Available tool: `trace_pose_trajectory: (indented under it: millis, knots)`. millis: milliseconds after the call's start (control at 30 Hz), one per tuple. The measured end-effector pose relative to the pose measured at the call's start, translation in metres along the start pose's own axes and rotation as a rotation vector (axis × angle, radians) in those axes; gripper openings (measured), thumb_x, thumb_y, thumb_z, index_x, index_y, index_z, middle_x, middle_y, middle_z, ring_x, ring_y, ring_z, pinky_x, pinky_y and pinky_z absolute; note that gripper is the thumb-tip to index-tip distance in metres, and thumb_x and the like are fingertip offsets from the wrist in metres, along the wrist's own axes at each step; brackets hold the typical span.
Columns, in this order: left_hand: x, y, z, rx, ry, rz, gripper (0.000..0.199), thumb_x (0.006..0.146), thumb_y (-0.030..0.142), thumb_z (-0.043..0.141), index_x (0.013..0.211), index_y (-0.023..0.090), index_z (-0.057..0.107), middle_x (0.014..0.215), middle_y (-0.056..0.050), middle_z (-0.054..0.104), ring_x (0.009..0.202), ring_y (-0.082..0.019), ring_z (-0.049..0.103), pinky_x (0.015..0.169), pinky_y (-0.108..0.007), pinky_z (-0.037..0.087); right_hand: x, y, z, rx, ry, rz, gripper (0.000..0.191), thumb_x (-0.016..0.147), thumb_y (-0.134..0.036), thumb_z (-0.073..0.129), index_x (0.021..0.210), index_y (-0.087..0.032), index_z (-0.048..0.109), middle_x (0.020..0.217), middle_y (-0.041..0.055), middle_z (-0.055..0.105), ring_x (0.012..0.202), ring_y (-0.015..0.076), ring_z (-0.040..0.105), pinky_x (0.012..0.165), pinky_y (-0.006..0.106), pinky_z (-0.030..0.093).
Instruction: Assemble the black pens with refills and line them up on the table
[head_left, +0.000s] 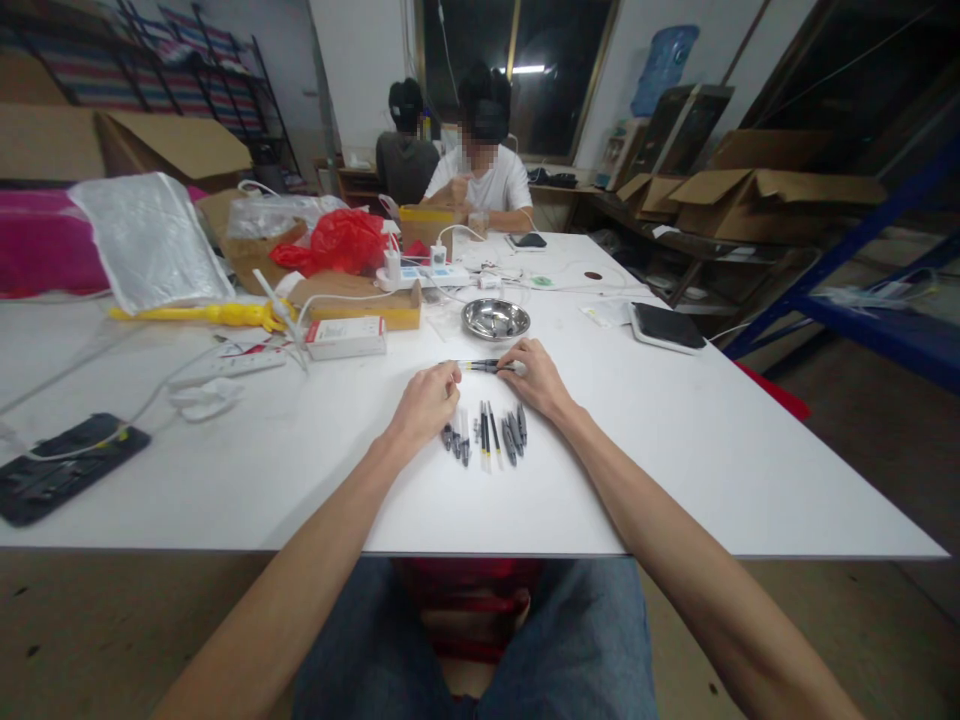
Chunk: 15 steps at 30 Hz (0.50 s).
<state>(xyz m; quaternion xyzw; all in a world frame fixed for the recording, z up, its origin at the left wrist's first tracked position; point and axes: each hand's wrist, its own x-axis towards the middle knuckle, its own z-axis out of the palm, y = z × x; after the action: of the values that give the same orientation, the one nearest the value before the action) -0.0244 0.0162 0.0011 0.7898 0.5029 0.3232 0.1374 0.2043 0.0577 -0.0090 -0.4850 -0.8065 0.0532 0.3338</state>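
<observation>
A few assembled-looking pens (480, 366) lie crosswise between my hands, just in front of a shiny metal bowl (495, 318). At their left end my left hand (429, 402) is closed, with its fingertips curled around the tips. My right hand (534, 376) pinches their right end. Below, on the white table, pen parts are sorted in groups: clear tubes with dark ends (459, 442), tiny dark pieces (475, 431), black ink refills (490, 432) with yellowish tips, and grey pen barrels (514, 434). My fingers partly hide the pen ends.
Left of the bowl are a small white box (345, 338), a power strip (424, 275), a red plastic bag (349, 240) and trailing cables. A black tray (64, 468) lies far left, a dark tablet-like device (667, 327) right. Another person (480, 170) sits across the table.
</observation>
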Motion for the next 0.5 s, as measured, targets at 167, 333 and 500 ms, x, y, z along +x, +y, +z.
trace_pose_trajectory:
  millis: [167, 333, 500]
  knots:
    - [-0.002, 0.004, -0.001, -0.029, 0.025, 0.011, 0.018, 0.086, 0.014, 0.049, 0.092, 0.022, 0.063, 0.081, 0.0, 0.068, 0.067, -0.016, 0.059, 0.066, -0.028, 0.04, 0.0, -0.001, -0.002, -0.002, -0.051, -0.051, 0.012, 0.085, -0.01, 0.064, 0.082, -0.019, 0.073, 0.093, 0.0079, 0.068, 0.093, 0.0246, 0.054, 0.086, 0.036, 0.041]
    - [0.016, 0.009, -0.006, 0.011, 0.088, 0.137, 0.019, 0.091, 0.016, 0.044, 0.093, 0.021, 0.063, 0.092, -0.003, 0.068, 0.08, -0.018, 0.062, 0.075, -0.03, 0.043, 0.0, 0.0, -0.002, 0.083, -0.067, -0.042, 0.01, 0.082, -0.012, 0.07, 0.09, -0.019, 0.073, 0.09, 0.0056, 0.069, 0.091, 0.0229, 0.056, 0.087, 0.035, 0.041]
    - [0.045, 0.007, -0.005, 0.132, 0.047, 0.332, 0.021, 0.091, 0.014, 0.044, 0.101, 0.019, 0.062, 0.106, -0.009, 0.064, 0.104, -0.024, 0.058, 0.091, -0.035, 0.043, -0.003, -0.002, -0.001, 0.109, -0.036, -0.019, 0.006, 0.082, -0.017, 0.073, 0.088, -0.017, 0.075, 0.089, 0.0072, 0.063, 0.092, 0.0233, 0.054, 0.087, 0.036, 0.042]
